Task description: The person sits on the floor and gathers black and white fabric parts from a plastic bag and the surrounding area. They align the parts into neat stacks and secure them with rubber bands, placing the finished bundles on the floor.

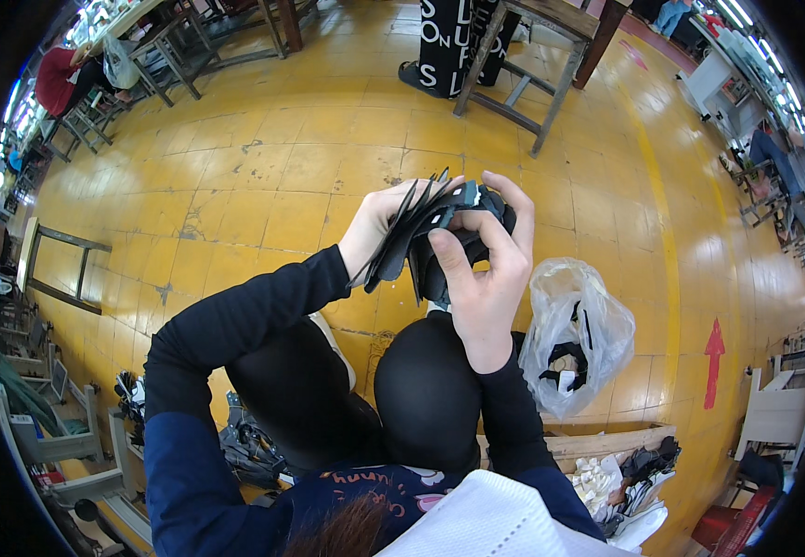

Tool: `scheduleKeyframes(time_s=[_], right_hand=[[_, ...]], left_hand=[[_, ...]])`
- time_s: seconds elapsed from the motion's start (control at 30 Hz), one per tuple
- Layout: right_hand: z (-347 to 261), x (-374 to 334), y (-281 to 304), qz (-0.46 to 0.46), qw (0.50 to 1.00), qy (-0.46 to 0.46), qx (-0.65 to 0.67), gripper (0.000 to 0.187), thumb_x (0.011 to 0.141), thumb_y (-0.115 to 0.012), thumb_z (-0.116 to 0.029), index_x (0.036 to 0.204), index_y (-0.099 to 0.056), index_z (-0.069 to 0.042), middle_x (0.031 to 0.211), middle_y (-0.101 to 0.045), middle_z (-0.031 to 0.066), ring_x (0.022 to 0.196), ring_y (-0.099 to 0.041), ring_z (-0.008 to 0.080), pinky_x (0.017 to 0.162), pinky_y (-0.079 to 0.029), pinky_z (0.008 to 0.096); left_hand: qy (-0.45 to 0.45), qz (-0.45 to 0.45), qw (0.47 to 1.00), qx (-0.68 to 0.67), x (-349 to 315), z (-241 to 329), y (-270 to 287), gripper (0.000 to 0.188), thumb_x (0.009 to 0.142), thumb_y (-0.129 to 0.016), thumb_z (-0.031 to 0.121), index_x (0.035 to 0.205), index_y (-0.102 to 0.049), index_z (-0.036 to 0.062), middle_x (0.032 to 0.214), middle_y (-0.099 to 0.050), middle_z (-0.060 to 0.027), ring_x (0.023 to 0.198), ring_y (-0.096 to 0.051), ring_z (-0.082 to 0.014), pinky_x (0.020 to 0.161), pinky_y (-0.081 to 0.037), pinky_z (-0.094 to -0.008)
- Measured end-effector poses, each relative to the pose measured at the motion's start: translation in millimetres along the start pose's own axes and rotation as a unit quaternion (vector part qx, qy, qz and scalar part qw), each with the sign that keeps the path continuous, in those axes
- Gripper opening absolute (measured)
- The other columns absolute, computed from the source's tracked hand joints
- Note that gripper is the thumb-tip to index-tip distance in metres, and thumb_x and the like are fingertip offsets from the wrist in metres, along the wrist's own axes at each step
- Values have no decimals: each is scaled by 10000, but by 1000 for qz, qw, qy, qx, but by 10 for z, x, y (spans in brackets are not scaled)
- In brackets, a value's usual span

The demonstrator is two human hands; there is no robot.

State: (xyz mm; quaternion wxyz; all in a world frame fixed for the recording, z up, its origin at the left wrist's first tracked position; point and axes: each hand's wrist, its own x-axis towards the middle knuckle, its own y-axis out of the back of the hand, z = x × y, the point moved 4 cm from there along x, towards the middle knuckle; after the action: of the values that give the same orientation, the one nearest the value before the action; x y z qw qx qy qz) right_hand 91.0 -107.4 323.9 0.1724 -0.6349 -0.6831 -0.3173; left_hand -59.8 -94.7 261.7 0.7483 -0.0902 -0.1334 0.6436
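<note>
In front of my knees, both hands are raised around a stack of thin black flat pieces (386, 258) with rounded ends. My left hand (366, 226) grips the stack from the left, its fingers mostly hidden behind the fanned-out pieces. At the right end, my right hand (493, 295) has its thumb and fingers curled round more of the dark pieces. Small white and teal marks show between the hands. The exact kind of piece is unclear.
A clear plastic bag (612, 320) with dark and white items stands right of my knees. Below it, a wooden-edged box (588, 445) holds scraps. Dark pieces (246, 446) lie by my left leg. A wooden stool (500, 116) stands ahead; a person in red (54, 79) sits far left.
</note>
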Motion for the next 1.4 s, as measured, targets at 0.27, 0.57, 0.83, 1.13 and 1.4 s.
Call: scheduleKeyframes(time_s=[0.27, 0.57, 0.83, 1.13, 1.4], right_hand=[[16, -10, -3, 5, 1000, -10, -3, 145, 708, -696, -61, 760, -588, 21, 1200, -500, 198, 915, -606, 316, 754, -495, 358], [-78, 22, -13, 15, 999, -10, -27, 207, 730, -612, 3, 929, -574, -39, 1286, -423, 180, 987, -561, 326, 816, -463, 368], [127, -13, -1, -21, 1000, -20, -2, 76, 815, -571, -63, 878, -575, -21, 1164, -481, 207, 967, -564, 346, 781, -464, 374], [325, -5, -97, -11, 941, -212, 262, 388, 981, -430, -262, 1288, -401, -26, 1269, -450, 107, 996, -554, 203, 883, -434, 331], [444, -45, -106, -35, 917, -207, 338, 232, 918, -596, -75, 1122, -511, -2, 982, -612, 53, 866, -582, 114, 804, -461, 248]], left_hand=[[-53, -17, 990, 133, -24, 111, -19, 472, 847, -589, -2, 1307, -554, 98, 1189, -601, -51, 1081, -570, -154, 969, -442, -277], [-41, -34, 996, 70, -22, 61, 51, 401, 892, -545, 27, 1293, -547, 38, 1216, -587, -53, 1073, -575, -132, 965, -447, -256], [51, -17, 998, -38, -10, 47, -38, 356, 948, -508, 103, 1283, -531, -15, 1195, -604, -92, 1044, -596, -109, 944, -467, -239], [83, -55, 992, 72, 16, -72, -4, 442, 836, -711, 187, 1223, -528, 78, 1001, -621, -31, 923, -589, -107, 836, -490, -275], [54, -30, 993, -97, -20, 105, 67, 630, 731, -735, -58, 1285, -465, 72, 1143, -556, -41, 1134, -522, -160, 950, -484, -305]])
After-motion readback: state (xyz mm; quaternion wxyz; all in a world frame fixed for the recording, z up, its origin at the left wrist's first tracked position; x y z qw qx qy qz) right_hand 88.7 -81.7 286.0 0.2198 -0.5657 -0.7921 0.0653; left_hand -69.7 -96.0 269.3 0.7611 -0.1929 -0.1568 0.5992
